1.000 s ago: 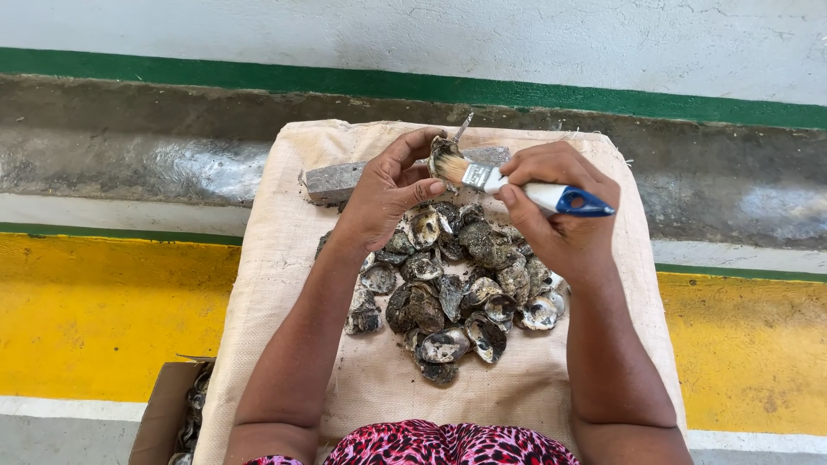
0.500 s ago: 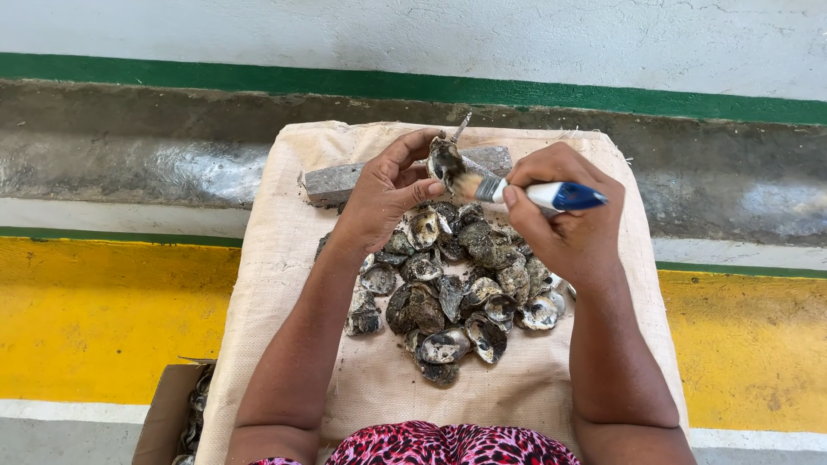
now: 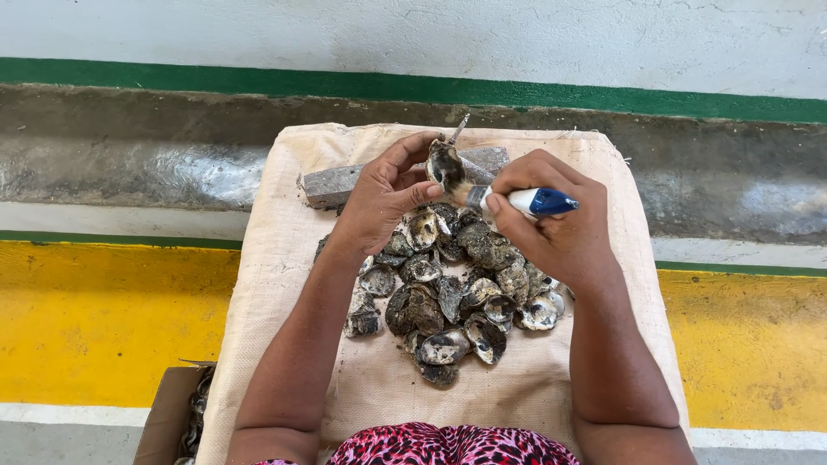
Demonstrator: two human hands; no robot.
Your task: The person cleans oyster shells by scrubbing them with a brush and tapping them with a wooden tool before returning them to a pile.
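Step in hand: an oyster is being pried open, judging by the knife set against it; the shell is held up over the far part of the pile.
Left hand: closed around the oyster, the thumb pressed to its near edge and the fingers curled behind it, so the shell is held cupped and tilted toward the knife.
Right hand: wrapped in a tight fist around the knife, whose white and blue handle sticks out to the right; the blade end is laid against the oyster's right edge.
Oyster's place: between the two hands, lifted clear of the cloth, just above the grey block lying at the far left of the pile.
Pile of shells: heaped on the middle of the woven sack, near the person; several are seen lying open with pale insides up.
Box: at the near left, beside the sack, with more shells partly seen inside.
Next move calls for: a firm hold by the left hand while the blade is worked into the seam and twisted, it seems; a slip toward the left thumb is the thing to be guarded against.
Not clear: whether the blade tip is already inside the shell cannot be told.
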